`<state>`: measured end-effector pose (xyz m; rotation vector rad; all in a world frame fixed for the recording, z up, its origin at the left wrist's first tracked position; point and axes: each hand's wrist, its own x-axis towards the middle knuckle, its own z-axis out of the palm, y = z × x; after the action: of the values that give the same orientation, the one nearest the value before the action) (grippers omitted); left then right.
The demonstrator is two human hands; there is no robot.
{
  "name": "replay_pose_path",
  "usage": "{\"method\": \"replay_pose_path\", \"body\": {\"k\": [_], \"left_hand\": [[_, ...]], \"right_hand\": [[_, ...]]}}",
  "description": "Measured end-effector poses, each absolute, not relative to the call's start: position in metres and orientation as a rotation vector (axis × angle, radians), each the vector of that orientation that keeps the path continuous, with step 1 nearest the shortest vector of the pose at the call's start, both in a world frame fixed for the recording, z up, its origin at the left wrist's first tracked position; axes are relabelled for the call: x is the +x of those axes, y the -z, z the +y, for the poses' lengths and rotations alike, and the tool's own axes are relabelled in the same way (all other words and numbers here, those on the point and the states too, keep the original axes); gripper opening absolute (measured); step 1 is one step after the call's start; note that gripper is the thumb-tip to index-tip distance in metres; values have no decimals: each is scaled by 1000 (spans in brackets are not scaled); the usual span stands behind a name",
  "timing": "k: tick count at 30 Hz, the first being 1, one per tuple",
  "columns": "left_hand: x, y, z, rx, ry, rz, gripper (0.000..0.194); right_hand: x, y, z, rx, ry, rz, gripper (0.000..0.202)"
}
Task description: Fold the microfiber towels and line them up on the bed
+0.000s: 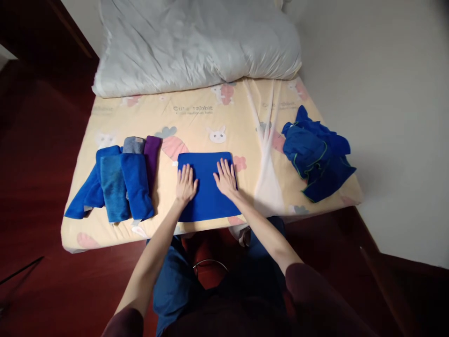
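Observation:
A blue cloth (208, 196), which looks like a towel, lies spread flat near the front edge of the bed, with a small white tag at its upper left. My left hand (186, 183) rests flat on its left side, fingers stretched out. On the right side, my right hand (225, 178) presses down the same way, fingers apart. To the left is a pile of rolled or folded cloths: a bright blue one (137, 180), a teal one (114, 187), a grey one (133, 145) and a purple one (152, 152). A crumpled heap of dark blue cloths (315, 154) with green edging sits to the right.
The mattress (140, 117) has a pale yellow cover printed with rabbits and carrots. A bulky grey-white quilt (199, 47) is piled across its far end. A pale wall (382, 117) runs along the right. Dark red floor (31, 187) shows at the left.

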<state>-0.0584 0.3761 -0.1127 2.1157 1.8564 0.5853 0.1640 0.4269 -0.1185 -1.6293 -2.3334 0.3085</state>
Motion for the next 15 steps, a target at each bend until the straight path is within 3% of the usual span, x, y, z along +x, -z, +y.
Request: {"method": "replay_pose_path", "body": {"k": [6, 15], "left_hand": [[-49, 123, 232, 2030, -614, 1923, 65], [-62, 135, 133, 1916, -743, 2003, 62]], "right_hand": [[203, 120, 320, -1635, -417, -2246, 63], [259, 134, 201, -1722, -510, -1871, 56]]}}
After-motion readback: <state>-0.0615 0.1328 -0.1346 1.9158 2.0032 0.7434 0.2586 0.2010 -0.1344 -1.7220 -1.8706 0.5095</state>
